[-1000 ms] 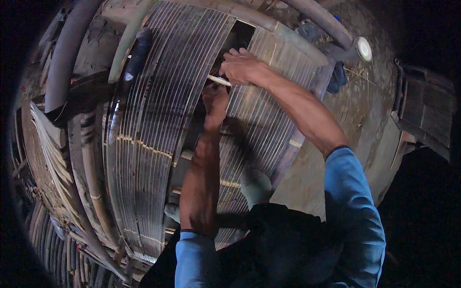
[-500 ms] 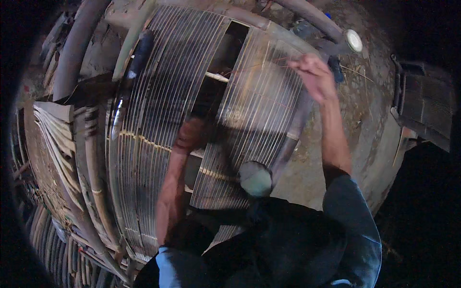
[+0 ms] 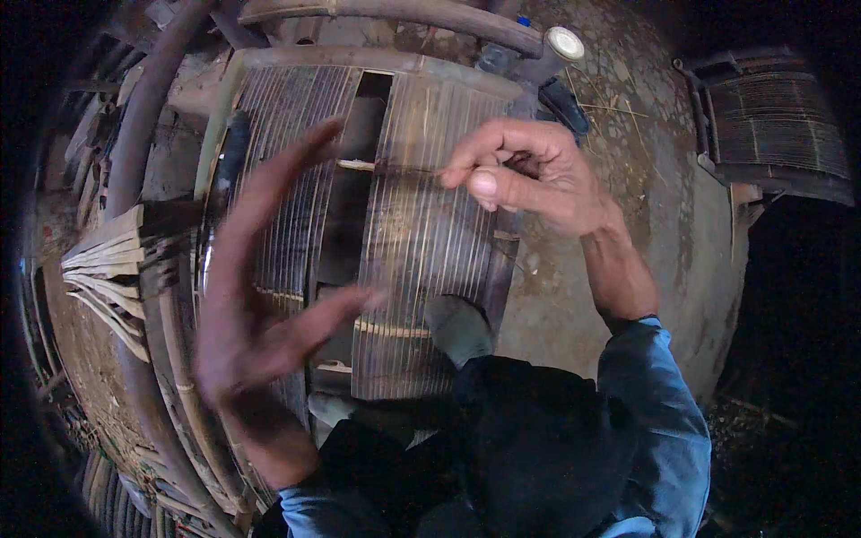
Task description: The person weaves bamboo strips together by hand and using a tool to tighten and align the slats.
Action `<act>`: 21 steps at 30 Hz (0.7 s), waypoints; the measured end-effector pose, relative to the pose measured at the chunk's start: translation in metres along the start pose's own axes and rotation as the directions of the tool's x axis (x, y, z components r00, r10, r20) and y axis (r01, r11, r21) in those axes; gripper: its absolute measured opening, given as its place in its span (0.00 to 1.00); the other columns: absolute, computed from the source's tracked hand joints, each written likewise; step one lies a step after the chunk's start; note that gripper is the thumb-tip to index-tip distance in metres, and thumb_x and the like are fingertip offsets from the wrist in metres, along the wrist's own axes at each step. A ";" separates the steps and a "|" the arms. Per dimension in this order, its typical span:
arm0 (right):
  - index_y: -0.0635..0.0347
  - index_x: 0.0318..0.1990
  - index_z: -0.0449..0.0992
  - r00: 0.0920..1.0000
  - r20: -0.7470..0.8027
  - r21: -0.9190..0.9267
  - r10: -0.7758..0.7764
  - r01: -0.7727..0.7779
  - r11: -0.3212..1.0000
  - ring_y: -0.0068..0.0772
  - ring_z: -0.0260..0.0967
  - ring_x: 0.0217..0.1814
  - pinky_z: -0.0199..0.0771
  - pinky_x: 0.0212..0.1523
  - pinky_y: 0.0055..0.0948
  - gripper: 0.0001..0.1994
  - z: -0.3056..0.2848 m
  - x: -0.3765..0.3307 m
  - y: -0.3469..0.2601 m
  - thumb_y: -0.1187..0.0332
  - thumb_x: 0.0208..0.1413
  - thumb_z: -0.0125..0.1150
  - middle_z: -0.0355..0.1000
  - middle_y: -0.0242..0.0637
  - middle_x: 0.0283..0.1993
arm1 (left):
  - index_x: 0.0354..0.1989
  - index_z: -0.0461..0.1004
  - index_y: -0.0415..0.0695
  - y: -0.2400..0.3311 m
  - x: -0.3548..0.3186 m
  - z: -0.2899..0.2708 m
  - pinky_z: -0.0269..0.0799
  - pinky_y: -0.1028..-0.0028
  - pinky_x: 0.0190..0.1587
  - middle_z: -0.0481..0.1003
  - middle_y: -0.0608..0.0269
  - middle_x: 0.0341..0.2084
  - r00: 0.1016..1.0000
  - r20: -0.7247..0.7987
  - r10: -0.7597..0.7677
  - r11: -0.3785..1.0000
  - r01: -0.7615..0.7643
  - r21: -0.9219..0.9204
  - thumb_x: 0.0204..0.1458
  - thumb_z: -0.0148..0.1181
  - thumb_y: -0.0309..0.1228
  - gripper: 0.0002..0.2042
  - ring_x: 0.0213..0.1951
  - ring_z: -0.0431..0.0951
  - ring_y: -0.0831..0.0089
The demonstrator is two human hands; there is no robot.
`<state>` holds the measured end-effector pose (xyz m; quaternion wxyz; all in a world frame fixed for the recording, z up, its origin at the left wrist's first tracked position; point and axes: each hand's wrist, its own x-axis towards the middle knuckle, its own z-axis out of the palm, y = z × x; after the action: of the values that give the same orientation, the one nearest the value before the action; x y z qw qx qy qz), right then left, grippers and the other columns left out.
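Observation:
My right hand [image 3: 538, 175] is raised over the right part of a slatted bamboo panel [image 3: 421, 251], thumb and fingertips pinched. A thin dark strand [image 3: 404, 169] runs from the pinch leftward across the slats; its far end is hard to follow. My left hand [image 3: 256, 314], blurred by motion, hangs above the panel's left part with thumb and fingers spread wide and nothing visible between them. Pale cross strips [image 3: 395, 331] run beneath the slats, and a dark lengthwise gap splits the panel. A dark-handled blade [image 3: 235, 148] lies along its left side.
A grey-covered foot [image 3: 459, 327] rests on the panel's near part. Thick poles [image 3: 395, 13] lie at the back and left. Pale split strips [image 3: 106, 269] fan out at the left. A dark shoe [image 3: 565, 106] lies beyond; another slatted frame [image 3: 771, 125] stands far right.
My left hand has risen from the panel's gap, moved left and spread its fingers. My right hand has come nearer and slightly left, still pinched. The view has shifted.

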<state>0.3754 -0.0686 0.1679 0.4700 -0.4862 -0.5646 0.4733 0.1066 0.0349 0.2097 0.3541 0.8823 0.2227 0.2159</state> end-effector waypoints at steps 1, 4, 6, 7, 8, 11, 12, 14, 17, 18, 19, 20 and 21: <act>0.61 0.45 0.81 0.995 0.036 -0.030 -0.093 0.094 0.995 0.23 0.74 0.41 0.74 0.45 0.27 0.09 0.004 0.001 -0.005 0.66 0.65 0.61 0.79 0.31 0.41 | 0.63 0.67 0.40 -0.008 0.008 0.032 0.70 0.60 0.60 0.74 0.49 0.54 0.996 -0.030 0.078 0.992 -0.081 -0.101 0.45 0.73 0.29 0.34 0.56 0.74 0.52; 0.61 0.44 0.82 0.988 0.025 -0.095 -0.151 0.153 0.984 0.23 0.74 0.44 0.73 0.48 0.28 0.08 0.013 0.014 -0.037 0.67 0.64 0.61 0.79 0.33 0.40 | 0.54 0.71 0.38 0.008 0.014 0.052 0.76 0.59 0.50 0.78 0.50 0.40 0.994 0.114 0.001 0.999 0.003 -0.035 0.53 0.69 0.32 0.22 0.42 0.79 0.51; 0.61 0.45 0.81 0.971 -0.099 -0.220 -0.220 0.194 0.956 0.26 0.73 0.47 0.72 0.51 0.30 0.09 0.016 0.018 -0.031 0.66 0.63 0.62 0.78 0.35 0.43 | 0.49 0.72 0.37 0.018 0.012 0.055 0.79 0.59 0.44 0.79 0.52 0.32 0.956 0.261 -0.134 0.973 0.176 -0.147 0.58 0.66 0.34 0.16 0.34 0.80 0.53; 0.62 0.47 0.79 0.932 -0.212 -0.351 -0.295 0.210 0.913 0.28 0.72 0.51 0.70 0.54 0.32 0.11 0.016 0.017 -0.027 0.65 0.61 0.64 0.77 0.37 0.45 | 0.45 0.71 0.40 0.025 0.011 0.054 0.78 0.61 0.38 0.77 0.55 0.28 0.952 0.227 -0.204 0.794 0.297 -0.530 0.62 0.59 0.38 0.14 0.29 0.80 0.59; 0.62 0.47 0.79 0.933 -0.210 -0.356 -0.291 0.205 0.912 0.28 0.72 0.51 0.70 0.54 0.32 0.11 0.019 0.013 -0.026 0.65 0.61 0.64 0.77 0.37 0.45 | 0.41 0.70 0.42 0.029 0.010 0.051 0.78 0.62 0.32 0.76 0.58 0.23 0.933 0.226 -0.281 0.465 0.339 -0.818 0.67 0.53 0.42 0.14 0.25 0.79 0.65; 0.63 0.55 0.73 0.880 -0.163 -0.117 -0.447 0.432 0.894 0.35 0.67 0.58 0.64 0.61 0.36 0.24 0.054 -0.003 -0.014 0.61 0.55 0.71 0.72 0.41 0.53 | 0.40 0.67 0.42 0.031 0.013 0.034 0.77 0.60 0.24 0.70 0.59 0.19 0.988 0.136 -0.072 -0.317 0.107 -0.942 0.70 0.42 0.41 0.15 0.19 0.76 0.66; 0.64 0.55 0.73 0.874 -0.133 0.008 -0.468 0.473 0.881 0.37 0.66 0.60 0.63 0.62 0.37 0.25 0.065 -0.011 -0.009 0.61 0.54 0.72 0.71 0.42 0.53 | 0.39 0.66 0.42 0.033 0.014 0.030 0.76 0.61 0.23 0.69 0.58 0.19 0.992 0.109 -0.068 -0.386 0.075 -0.920 0.70 0.41 0.40 0.14 0.18 0.75 0.67; 0.64 0.51 0.76 0.958 0.147 0.096 -0.247 0.235 0.967 0.34 0.71 0.54 0.69 0.58 0.34 0.20 0.076 -0.032 0.019 0.63 0.55 0.72 0.76 0.39 0.46 | 0.38 0.65 0.42 0.029 0.012 0.018 0.75 0.63 0.21 0.69 0.57 0.19 0.993 0.043 -0.108 -0.472 -0.013 -0.881 0.70 0.40 0.39 0.14 0.16 0.72 0.67; 0.63 0.41 0.83 0.952 0.156 -0.025 0.264 -0.263 0.964 0.29 0.75 0.46 0.72 0.49 0.32 0.09 0.062 -0.066 0.054 0.70 0.55 0.72 0.80 0.35 0.41 | 0.36 0.64 0.41 0.011 0.001 -0.015 0.73 0.67 0.18 0.69 0.56 0.19 0.969 -0.060 -0.238 -0.527 -0.181 -0.830 0.70 0.39 0.36 0.13 0.13 0.69 0.68; 0.60 0.46 0.82 0.980 0.009 -0.181 0.199 -0.194 0.964 0.30 0.74 0.48 0.73 0.49 0.33 0.13 0.044 -0.082 0.076 0.68 0.54 0.73 0.78 0.36 0.45 | 0.35 0.64 0.41 0.002 -0.002 -0.023 0.72 0.69 0.17 0.68 0.56 0.19 0.955 -0.084 -0.284 -0.544 -0.233 -0.806 0.70 0.38 0.35 0.13 0.12 0.68 0.69; 0.58 0.50 0.81 0.989 -0.115 -0.343 0.092 -0.127 0.931 0.31 0.73 0.50 0.73 0.49 0.35 0.18 0.023 -0.089 0.087 0.66 0.52 0.75 0.77 0.37 0.48 | 0.34 0.63 0.41 0.000 -0.006 -0.039 0.71 0.70 0.16 0.68 0.55 0.19 0.942 -0.111 -0.317 -0.545 -0.277 -0.791 0.70 0.38 0.35 0.13 0.11 0.67 0.69; 0.56 0.56 0.76 0.966 -0.257 -0.511 -0.032 -0.108 0.853 0.32 0.72 0.51 0.74 0.49 0.35 0.26 0.006 -0.097 0.092 0.64 0.50 0.77 0.74 0.39 0.53 | 0.34 0.63 0.40 -0.007 -0.011 -0.049 0.71 0.71 0.15 0.68 0.55 0.19 0.929 -0.127 -0.348 -0.556 -0.314 -0.770 0.70 0.37 0.34 0.13 0.10 0.66 0.69; 0.53 0.62 0.72 0.914 -0.365 -0.661 -0.179 -0.119 0.741 0.34 0.72 0.52 0.74 0.49 0.36 0.34 -0.008 -0.104 0.098 0.62 0.47 0.79 0.70 0.40 0.58 | 0.33 0.62 0.40 -0.011 -0.015 -0.056 0.70 0.73 0.14 0.68 0.55 0.19 0.919 -0.132 -0.372 -0.561 -0.335 -0.757 0.70 0.36 0.33 0.13 0.09 0.65 0.70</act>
<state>0.4028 -0.1639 0.0644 0.3773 -0.7000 -0.5945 0.1190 0.0615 0.0641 0.2351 0.8893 0.0129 -0.0066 0.4570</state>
